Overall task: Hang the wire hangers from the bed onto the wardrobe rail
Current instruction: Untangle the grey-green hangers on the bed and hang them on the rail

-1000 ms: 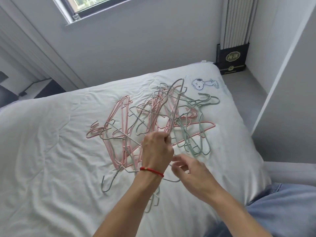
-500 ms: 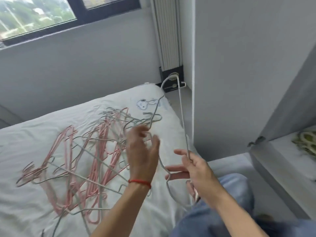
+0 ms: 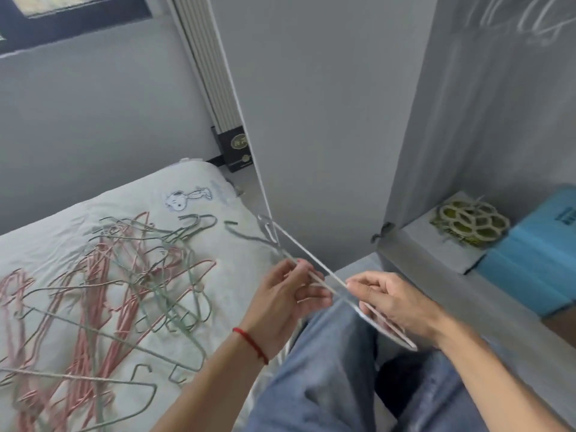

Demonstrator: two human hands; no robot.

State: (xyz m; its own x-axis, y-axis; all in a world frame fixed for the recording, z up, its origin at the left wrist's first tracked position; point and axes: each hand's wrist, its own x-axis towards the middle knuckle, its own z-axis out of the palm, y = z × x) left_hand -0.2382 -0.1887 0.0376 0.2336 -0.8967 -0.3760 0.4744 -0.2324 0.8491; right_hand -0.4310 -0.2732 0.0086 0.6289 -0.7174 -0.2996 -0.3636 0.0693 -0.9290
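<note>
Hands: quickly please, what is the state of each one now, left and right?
Left hand: closed, pinching the wire hanger.
Right hand: closed, gripping the same hanger lower down.

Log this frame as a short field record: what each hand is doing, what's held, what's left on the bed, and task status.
left hand: pinches the held hanger's wire
right hand: grips the same hanger further down
held hanger: pale wire, off the bed, over the person's lap
pile of hangers: pink and green, tangled on the bed
wardrobe shelf: green ring item, blue box
status: hanger not yet hung; rail not clearly visible
</note>
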